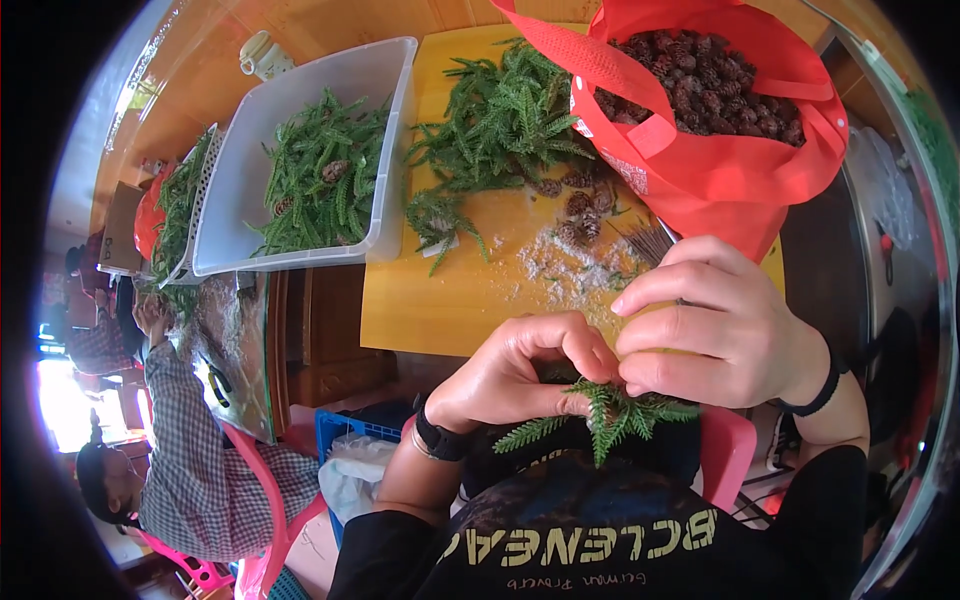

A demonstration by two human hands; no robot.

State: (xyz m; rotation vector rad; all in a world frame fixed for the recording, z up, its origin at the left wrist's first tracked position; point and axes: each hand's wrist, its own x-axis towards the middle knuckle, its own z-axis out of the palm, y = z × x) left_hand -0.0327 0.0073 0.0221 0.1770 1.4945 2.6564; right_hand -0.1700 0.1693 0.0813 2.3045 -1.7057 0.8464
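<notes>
Held low over my lap, near the table's front edge, is a green artificial pine sprig [622,420] with its needled tips spreading downward. My left hand [515,375] pinches the sprig between thumb and fingers. From the other side my right hand [710,325] closes on the sprig's top, thumb and fingertips meeting close to the left fingers. A small dark bit, perhaps a wire end, shows between the right fingers. The fingers hide the sprig's base and whatever else may be in the grip.
On the yellow table [420,310] lie piled pine sprigs [505,115], loose pine cones [580,210], white flakes [565,265] and thin brown stems [648,240]. A red bag [720,175] of cones stands right, a plastic bin [395,190] left. A co-worker [210,450] sits far left near pliers [217,383].
</notes>
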